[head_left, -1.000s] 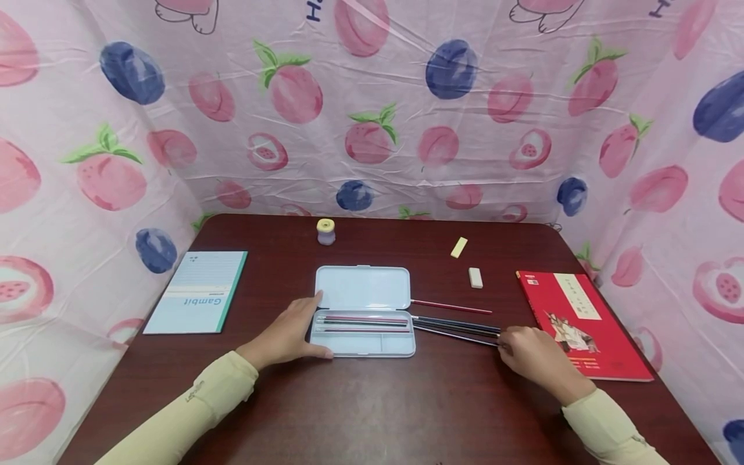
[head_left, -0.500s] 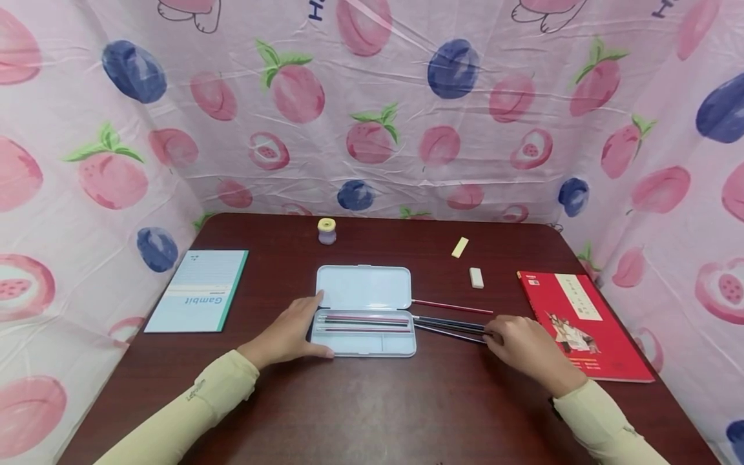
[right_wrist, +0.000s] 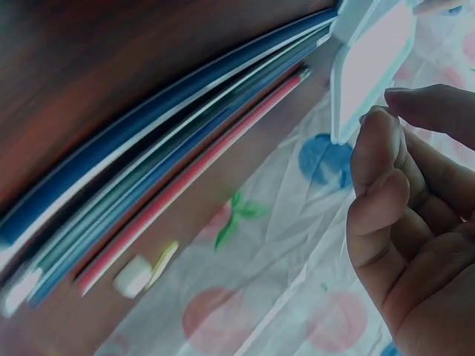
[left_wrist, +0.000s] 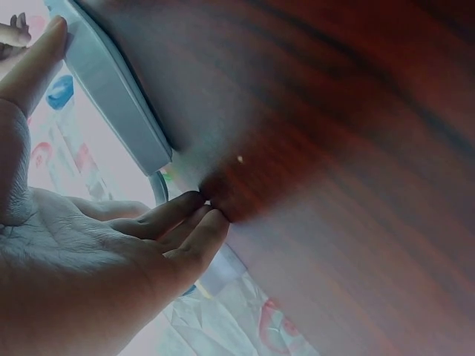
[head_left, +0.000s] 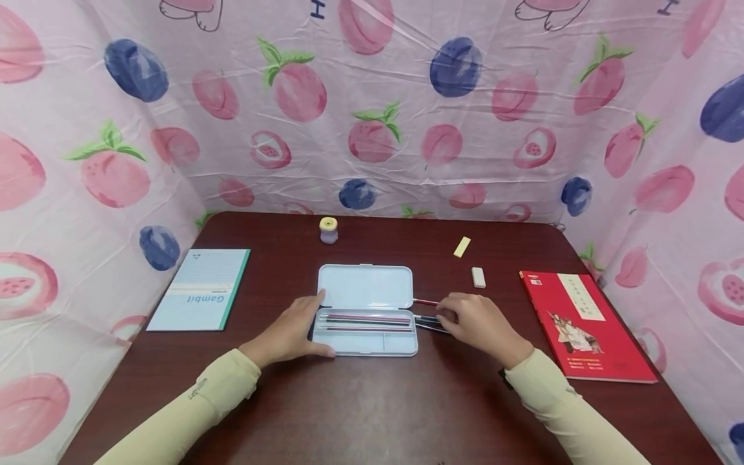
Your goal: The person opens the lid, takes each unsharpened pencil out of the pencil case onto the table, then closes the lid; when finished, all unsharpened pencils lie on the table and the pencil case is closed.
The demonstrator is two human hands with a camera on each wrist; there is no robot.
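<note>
The left hand (head_left: pixel 289 332), thumb spread wide and fingers loosely extended, spans and touches the left end of the open pencil case (head_left: pixel 345 344), near the middle of the worktop (head_left: pixel 372 407). The right hand (head_left: pixel 482 326) has curled fingers, thumb close to the forefinger, nothing seen in its grasp; whether it touches the dark pencils (head_left: pixel 429 321) beneath is hard to tell. A red pencil (right_wrist: pixel 194 176) lies just beyond these; more pencils (head_left: pixel 366 321) lie inside the case. Toward the far right corner sit a white eraser (head_left: pixel 478 278) and a yellow strip (head_left: pixel 462 247); a red book (head_left: pixel 581 297) lies by the right edge, a pale notebook (head_left: pixel 197 290) by the left, a yellow-topped pot (head_left: pixel 328 230) near the far edge.
</note>
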